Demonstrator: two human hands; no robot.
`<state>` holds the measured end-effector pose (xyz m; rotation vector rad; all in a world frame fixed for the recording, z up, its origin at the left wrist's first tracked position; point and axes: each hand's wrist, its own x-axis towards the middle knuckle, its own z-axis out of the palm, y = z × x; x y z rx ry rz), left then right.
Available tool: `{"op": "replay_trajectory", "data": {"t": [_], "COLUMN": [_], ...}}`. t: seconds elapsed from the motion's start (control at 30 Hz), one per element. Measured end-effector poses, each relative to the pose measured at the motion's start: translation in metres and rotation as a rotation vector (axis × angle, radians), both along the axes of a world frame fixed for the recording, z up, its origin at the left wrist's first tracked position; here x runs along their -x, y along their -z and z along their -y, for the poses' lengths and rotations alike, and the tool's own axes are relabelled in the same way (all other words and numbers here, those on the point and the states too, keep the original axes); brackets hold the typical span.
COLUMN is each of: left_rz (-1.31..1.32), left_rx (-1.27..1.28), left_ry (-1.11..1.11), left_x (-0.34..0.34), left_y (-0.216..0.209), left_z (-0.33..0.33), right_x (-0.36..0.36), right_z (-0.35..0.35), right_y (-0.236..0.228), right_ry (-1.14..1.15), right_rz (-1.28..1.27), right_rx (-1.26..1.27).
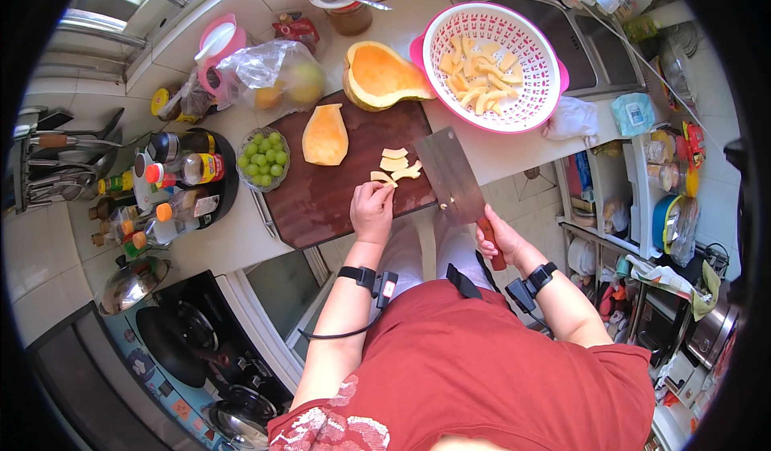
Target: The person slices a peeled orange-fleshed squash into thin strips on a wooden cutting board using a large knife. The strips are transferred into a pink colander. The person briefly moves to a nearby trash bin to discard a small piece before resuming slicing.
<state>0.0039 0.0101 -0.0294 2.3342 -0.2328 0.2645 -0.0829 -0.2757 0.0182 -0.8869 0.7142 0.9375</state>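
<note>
My left hand [371, 210] rests on the dark red cutting board [321, 202], its fingers on a pale pumpkin slice [382, 179]. A few more cut slices [397, 164] lie just beyond it. My right hand [496, 240] grips the red handle of a broad cleaver [450, 176], whose blade lies over the board's right edge beside the slices. A peeled orange pumpkin wedge [325, 135] lies farther up the board. A larger pumpkin half [381, 75] sits at the board's far edge. The pink and white colander [530, 106] at the right holds several cut pumpkin strips.
A small bowl of green grapes [263, 158] stands left of the board. Sauce bottles [173, 186] crowd a tray at the left, near a bag of fruit [277, 77]. A jar with a spoon [347, 5] stands at the back. The sink [594, 49] is right, the stove [185, 338] lower left.
</note>
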Motion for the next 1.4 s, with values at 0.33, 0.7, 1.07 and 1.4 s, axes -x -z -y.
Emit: {"op": "replay_trajectory", "data": {"t": [0.33, 0.7, 1.07, 1.4], "left_rz": [0.178, -0.059, -0.041, -0.485], "left_rx": [0.460, -0.266, 0.205, 0.043], "left_ry": [0.025, 0.493, 0.166, -0.137], "left_x": [-0.079, -0.202, -0.066, -0.008], "left_y": [-0.173, -0.194, -0.113, -0.016], "left_z": [0.045, 0.316, 0.100, -0.012], "right_x": [-0.011, -0.025, -0.036, -0.012], "right_z": [0.032, 0.073, 0.072, 0.036], "right_y": [-0.021, -0.037, -0.012, 0.026], "right_ry": [-0.234, -0.366, -0.351, -0.099], "right_rz": [0.115, 0.187, 0.126, -0.087], "right_rx": [0.152, 0.261, 0.142, -0.175]}}
